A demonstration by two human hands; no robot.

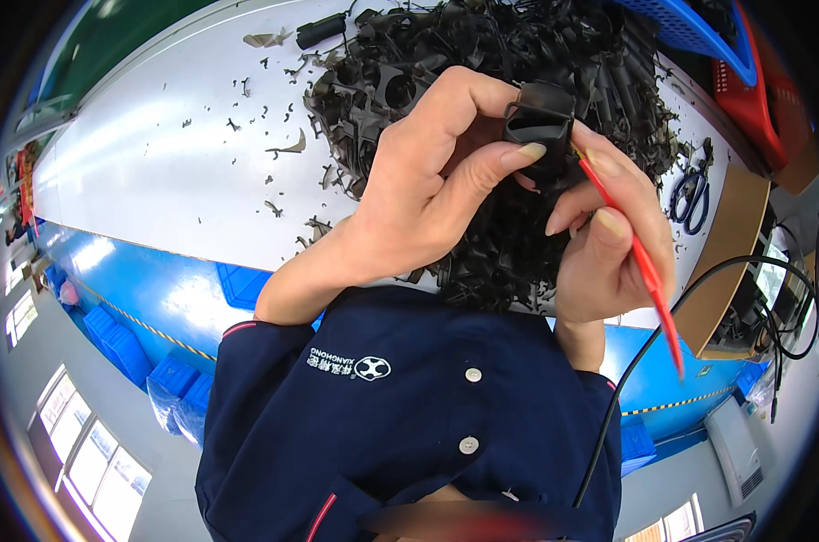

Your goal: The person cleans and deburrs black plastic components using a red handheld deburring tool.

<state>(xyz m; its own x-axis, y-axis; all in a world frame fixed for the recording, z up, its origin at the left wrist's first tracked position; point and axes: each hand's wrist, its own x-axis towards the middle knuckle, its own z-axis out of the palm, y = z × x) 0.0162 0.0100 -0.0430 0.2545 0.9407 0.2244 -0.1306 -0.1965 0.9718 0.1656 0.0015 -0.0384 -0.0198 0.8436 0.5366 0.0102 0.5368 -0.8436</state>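
My left hand (418, 185) pinches a small black plastic part (539, 125) between thumb and fingers, holding it up over the pile. The part looks hollow, with a glossy curved face. In my right hand (619, 239) is a slim red-handled tool (646, 266), gripped like a pen. Its tip reaches the right side of the black part; the fingers partly hide that end, so I cannot tell its exact shape. Beneath both hands spreads a heap of black plastic parts and scraps (373, 86).
Small black trimmings dot the white tabletop (147, 172) on the left. Dark-handled scissors (691, 200) lie right of the heap. Beyond them are a cardboard box (721, 257), a red crate (748, 108) and a blue basket (694, 27). A black cable (642, 354) hangs at the right.
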